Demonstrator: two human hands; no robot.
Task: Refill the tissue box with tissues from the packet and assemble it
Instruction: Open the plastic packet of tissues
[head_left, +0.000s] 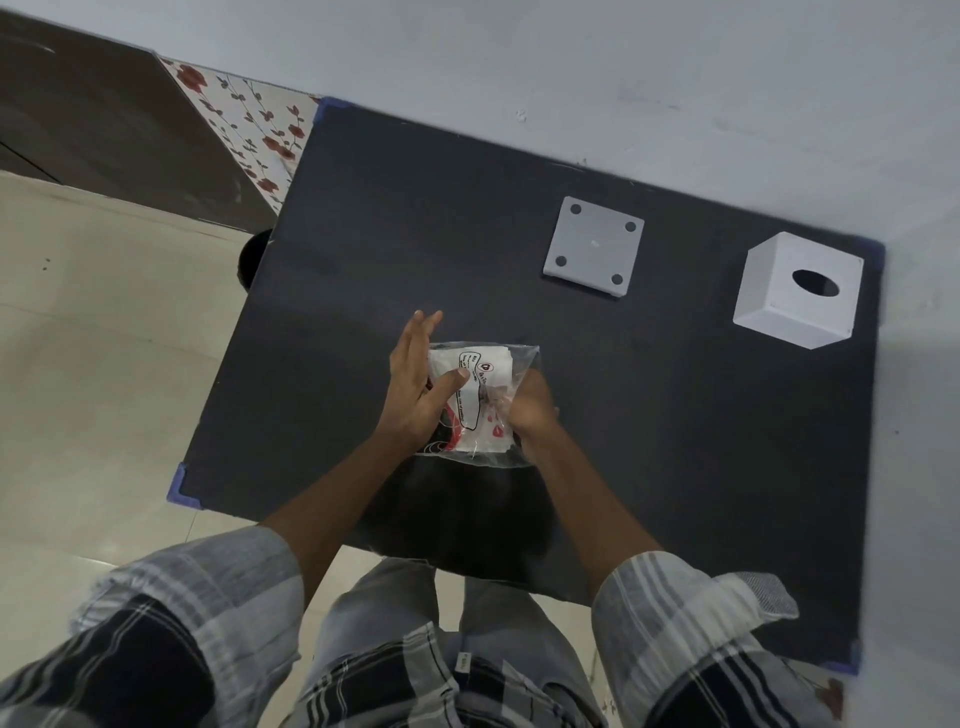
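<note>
A clear plastic packet of white tissues with red and black print lies on the black table, near its front middle. My left hand holds the packet's left side, thumb pressed on top and fingers stretched along its edge. My right hand is inside the packet's right end, seen through the plastic, its fingers around the tissues. The white tissue box cover, with an oval slot on top, stands at the far right. Its flat white base plate with four dark round feet lies between the cover and the packet.
The table stands against a pale wall, with blue protectors on its corners. Tiled floor lies to the left, and a dark cabinet and a floral panel stand at the far left.
</note>
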